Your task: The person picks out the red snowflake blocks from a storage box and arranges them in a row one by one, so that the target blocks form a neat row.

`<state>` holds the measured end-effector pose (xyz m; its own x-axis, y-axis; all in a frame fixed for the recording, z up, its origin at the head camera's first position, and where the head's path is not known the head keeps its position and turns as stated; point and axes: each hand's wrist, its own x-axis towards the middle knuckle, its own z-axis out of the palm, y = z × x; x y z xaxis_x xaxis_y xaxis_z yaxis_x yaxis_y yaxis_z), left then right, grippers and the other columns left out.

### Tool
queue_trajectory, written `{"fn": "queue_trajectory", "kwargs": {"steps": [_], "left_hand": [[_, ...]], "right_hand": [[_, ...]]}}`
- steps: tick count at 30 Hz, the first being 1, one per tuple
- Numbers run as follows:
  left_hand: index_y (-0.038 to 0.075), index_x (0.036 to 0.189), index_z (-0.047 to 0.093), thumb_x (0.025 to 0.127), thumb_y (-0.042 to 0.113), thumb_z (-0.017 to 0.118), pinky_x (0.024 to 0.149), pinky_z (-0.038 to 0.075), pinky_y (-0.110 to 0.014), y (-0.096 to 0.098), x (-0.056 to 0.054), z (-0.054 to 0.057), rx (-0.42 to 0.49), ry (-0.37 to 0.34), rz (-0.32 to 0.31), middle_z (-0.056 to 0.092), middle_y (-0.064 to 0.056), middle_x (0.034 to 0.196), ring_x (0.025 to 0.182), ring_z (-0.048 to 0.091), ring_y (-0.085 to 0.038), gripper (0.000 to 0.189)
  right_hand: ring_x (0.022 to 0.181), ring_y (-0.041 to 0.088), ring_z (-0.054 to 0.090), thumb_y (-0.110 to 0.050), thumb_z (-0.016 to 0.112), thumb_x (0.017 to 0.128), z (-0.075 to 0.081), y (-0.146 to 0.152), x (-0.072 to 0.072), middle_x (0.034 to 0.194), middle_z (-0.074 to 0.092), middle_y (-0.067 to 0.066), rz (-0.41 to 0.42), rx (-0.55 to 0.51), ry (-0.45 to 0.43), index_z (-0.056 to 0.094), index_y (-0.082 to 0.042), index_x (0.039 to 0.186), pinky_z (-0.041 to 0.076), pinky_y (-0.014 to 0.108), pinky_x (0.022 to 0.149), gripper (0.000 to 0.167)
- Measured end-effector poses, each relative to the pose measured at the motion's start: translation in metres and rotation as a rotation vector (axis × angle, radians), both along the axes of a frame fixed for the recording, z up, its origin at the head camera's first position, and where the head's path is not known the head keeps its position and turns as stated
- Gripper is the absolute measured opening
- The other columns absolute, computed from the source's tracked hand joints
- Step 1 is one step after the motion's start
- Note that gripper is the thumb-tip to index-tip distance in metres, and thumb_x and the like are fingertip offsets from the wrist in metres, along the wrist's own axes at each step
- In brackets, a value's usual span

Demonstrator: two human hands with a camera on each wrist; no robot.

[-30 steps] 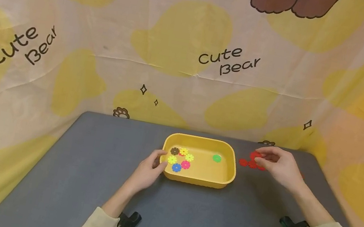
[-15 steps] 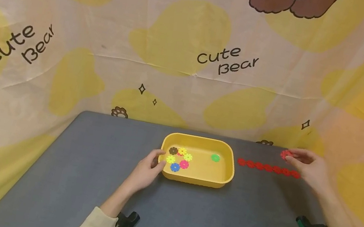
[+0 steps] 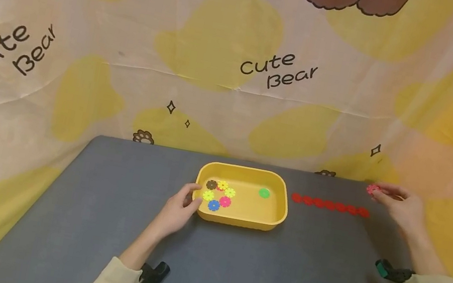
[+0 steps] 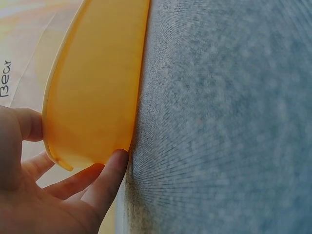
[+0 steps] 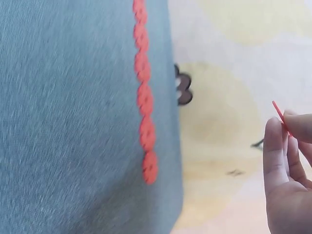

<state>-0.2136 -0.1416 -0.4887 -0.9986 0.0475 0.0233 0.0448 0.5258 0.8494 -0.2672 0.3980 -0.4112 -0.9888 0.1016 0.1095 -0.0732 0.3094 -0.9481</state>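
Observation:
My left hand (image 3: 179,208) grips the left end of a yellow plastic tray (image 3: 239,222), its thumb and fingers around the rim and side wall (image 4: 92,87). In the tray lie several notched snowflake discs: a brown one (image 3: 211,185), a blue one (image 3: 213,205), a pink one (image 3: 225,202), yellow ones (image 3: 208,195) and, apart to the right, a green one (image 3: 264,193). To the right of the tray, red discs (image 3: 329,205) form a straight row on the table. Beyond its right end, my right hand (image 3: 404,209) pinches a pinkish-red snowflake disc (image 3: 372,189) in the air, seen edge-on in the right wrist view.
A dark grey-blue table (image 3: 230,274) carries everything. Patterned cloth (image 3: 222,60) hangs close behind its back edge and along both sides. Dark wrist devices (image 3: 155,273) are strapped below both hands.
My right hand has moved right, from over the red row to past its end, still holding the disc. The whole row now shows. My left hand stays at the tray.

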Motion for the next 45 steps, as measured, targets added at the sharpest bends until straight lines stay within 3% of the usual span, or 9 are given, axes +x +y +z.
{"fn": "queue_trajectory", "kwargs": {"steps": [5, 9, 14, 20, 23, 25, 28, 30, 45], "left_hand": [[0.019, 0.143, 0.052, 0.104, 0.031, 0.060, 0.097, 0.049, -0.054, -0.001, -0.001, 0.000, 0.004, 0.006, -0.001, 0.057, -0.017, 0.138, 0.125, 0.057, -0.033, 0.042], [0.019, 0.143, 0.053, 0.104, 0.031, 0.060, 0.091, 0.051, -0.050, -0.002, 0.000, 0.000, -0.004, 0.008, -0.001, 0.060, -0.016, 0.135, 0.114, 0.059, -0.028, 0.042], [0.019, 0.141, 0.054, 0.103, 0.031, 0.060, 0.080, 0.049, -0.042, -0.002, 0.001, 0.001, -0.004, 0.009, -0.001, 0.062, -0.012, 0.123, 0.096, 0.057, -0.024, 0.041], [0.019, 0.141, 0.054, 0.103, 0.030, 0.060, 0.087, 0.053, -0.046, -0.001, 0.002, 0.001, -0.006, 0.006, -0.010, 0.063, -0.013, 0.129, 0.108, 0.063, -0.025, 0.040], [0.020, 0.141, 0.054, 0.103, 0.030, 0.060, 0.086, 0.052, -0.046, 0.000, 0.002, 0.000, -0.008, 0.001, -0.010, 0.064, -0.012, 0.126, 0.105, 0.062, -0.025, 0.039], [0.020, 0.141, 0.054, 0.103, 0.030, 0.060, 0.087, 0.051, -0.047, 0.000, 0.002, 0.000, -0.011, 0.001, -0.004, 0.063, -0.012, 0.127, 0.107, 0.061, -0.025, 0.039], [0.020, 0.141, 0.054, 0.103, 0.030, 0.060, 0.092, 0.050, -0.050, 0.000, 0.002, -0.001, -0.011, 0.002, 0.002, 0.062, -0.013, 0.130, 0.113, 0.061, -0.027, 0.039], [0.020, 0.141, 0.054, 0.103, 0.030, 0.060, 0.095, 0.049, -0.053, 0.000, 0.002, -0.001, -0.009, 0.005, 0.002, 0.062, -0.014, 0.133, 0.117, 0.060, -0.029, 0.039], [0.018, 0.141, 0.054, 0.103, 0.031, 0.060, 0.100, 0.047, -0.055, -0.001, 0.002, 0.001, 0.003, 0.021, -0.002, 0.060, -0.016, 0.138, 0.123, 0.058, -0.031, 0.041]], "right_hand": [[0.074, -0.001, 0.071, -0.007, 0.073, 0.094, -0.013, 0.012, -0.008, 0.086, 0.072, -0.019, -0.022, -0.022, -0.022, 0.071, -0.016, 0.107, 0.048, 0.009, 0.071, 0.016], [0.072, 0.001, 0.071, -0.004, 0.073, 0.093, -0.025, 0.024, -0.013, 0.083, 0.073, -0.015, -0.030, -0.075, -0.038, 0.075, -0.018, 0.100, 0.051, 0.011, 0.069, 0.016], [0.072, 0.001, 0.070, -0.011, 0.074, 0.094, -0.045, 0.034, -0.012, 0.082, 0.074, -0.014, -0.045, 0.036, -0.078, 0.076, -0.014, 0.100, 0.051, 0.013, 0.067, 0.007], [0.066, 0.003, 0.070, 0.001, 0.069, 0.094, -0.066, 0.038, -0.007, 0.075, 0.071, -0.014, -0.047, -0.007, -0.101, 0.075, -0.017, 0.089, 0.053, 0.015, 0.063, 0.019], [0.064, 0.002, 0.069, 0.007, 0.066, 0.093, -0.073, 0.039, -0.007, 0.074, 0.069, -0.017, -0.053, -0.029, -0.102, 0.075, -0.009, 0.090, 0.054, 0.016, 0.062, 0.018], [0.064, 0.000, 0.068, 0.007, 0.065, 0.094, -0.076, 0.039, -0.007, 0.074, 0.068, -0.019, -0.058, 0.015, -0.111, 0.071, 0.005, 0.099, 0.054, 0.016, 0.062, 0.009], [0.065, -0.002, 0.067, 0.005, 0.062, 0.096, -0.080, 0.039, -0.008, 0.075, 0.064, -0.022, -0.070, 0.114, -0.132, 0.057, 0.026, 0.114, 0.054, 0.016, 0.062, 0.028], [0.065, -0.002, 0.066, 0.005, 0.061, 0.097, -0.081, 0.040, -0.010, 0.076, 0.063, -0.021, -0.075, 0.153, -0.145, 0.048, 0.030, 0.121, 0.054, 0.016, 0.062, 0.037], [0.063, 0.004, 0.054, -0.011, 0.066, 0.096, -0.076, 0.034, -0.016, 0.078, 0.071, 0.006, -0.175, 0.506, -0.127, 0.063, 0.019, 0.114, 0.046, 0.022, 0.054, 0.036]]}}
